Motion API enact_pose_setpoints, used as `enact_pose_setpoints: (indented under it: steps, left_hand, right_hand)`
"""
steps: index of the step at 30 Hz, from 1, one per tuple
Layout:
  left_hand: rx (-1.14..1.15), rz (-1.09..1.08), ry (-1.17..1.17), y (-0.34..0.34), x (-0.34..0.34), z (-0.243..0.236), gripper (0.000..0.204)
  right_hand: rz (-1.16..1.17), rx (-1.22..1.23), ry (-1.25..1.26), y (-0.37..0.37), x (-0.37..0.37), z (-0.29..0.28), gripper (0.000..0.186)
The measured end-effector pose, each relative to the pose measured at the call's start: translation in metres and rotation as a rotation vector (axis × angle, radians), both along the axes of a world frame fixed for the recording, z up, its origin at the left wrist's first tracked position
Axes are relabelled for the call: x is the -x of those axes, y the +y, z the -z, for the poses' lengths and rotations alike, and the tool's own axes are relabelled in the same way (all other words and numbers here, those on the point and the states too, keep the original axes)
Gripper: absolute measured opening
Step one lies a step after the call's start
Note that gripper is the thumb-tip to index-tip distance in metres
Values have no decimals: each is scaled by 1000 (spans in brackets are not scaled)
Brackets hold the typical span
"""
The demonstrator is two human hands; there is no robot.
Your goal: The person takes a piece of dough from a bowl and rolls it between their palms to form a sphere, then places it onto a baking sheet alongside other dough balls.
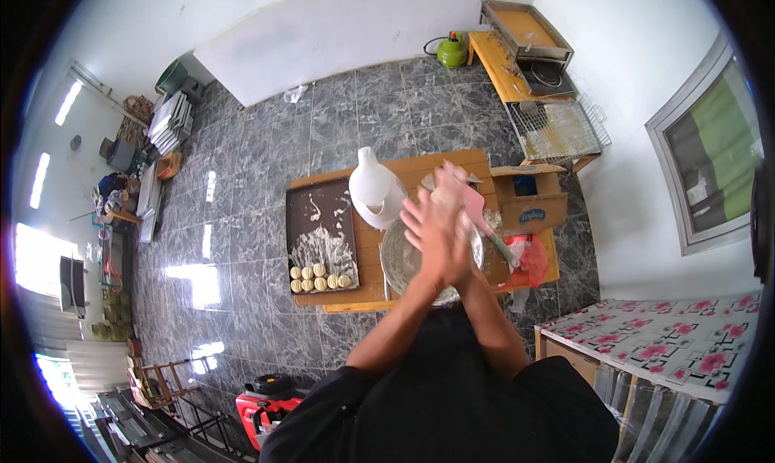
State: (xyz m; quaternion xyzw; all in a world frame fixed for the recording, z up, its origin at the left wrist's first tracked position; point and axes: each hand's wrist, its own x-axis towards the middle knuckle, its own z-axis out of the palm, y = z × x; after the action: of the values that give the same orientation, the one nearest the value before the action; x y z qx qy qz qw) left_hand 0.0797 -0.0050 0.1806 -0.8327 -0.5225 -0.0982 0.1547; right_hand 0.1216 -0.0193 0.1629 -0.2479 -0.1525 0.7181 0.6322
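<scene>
My left hand point(431, 230) and my right hand point(461, 247) meet palm to palm, fingers stretched out and blurred; anything between them is hidden. They are over a metal bowl point(397, 259). A pink spatula with a green handle point(507, 251) rests at the bowl's right. Left of the bowl stand a white plastic jug point(374, 190) and a dark tray point(321, 207) dusted with white powder, with several pale ridged balls point(320, 282) at its near end.
The wooden table point(365, 281) also bears an open cardboard box point(533, 213) and red plastic bag point(529, 265). Behind right are a gas cylinder point(451, 51) and bench with wire rack point(541, 132). A floral-covered cabinet point(646, 342) is at right, a red machine point(250, 419) behind left.
</scene>
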Motion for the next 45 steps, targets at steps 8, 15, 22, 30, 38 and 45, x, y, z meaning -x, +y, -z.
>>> enact_pose_setpoints:
  steps: [8,15,22,30,38,45]
  left_hand:
    - [417,443,-1321,-16,8,-19,54]
    - [750,309,-1527,-7,11,-3,43]
    - [1181,-166,-2684,-1,17,26,43]
    - [1422,158,-2771,15,30,41,58]
    - [1100,-11,-2214,8,21,35,72]
    - [908,93,-2312,-6,11,28,77]
  right_hand:
    - [175,-187,-138,1,-9,25,72]
    - [282,-222,-180,8,-5,22,81]
    - [597,-118,-444,7,-10,16,87]
    - [336,23,-71,-4,-1,19,81]
    - [198,34,69,-1,-4,16,71]
    - [140,20,201,-2,1,24,68]
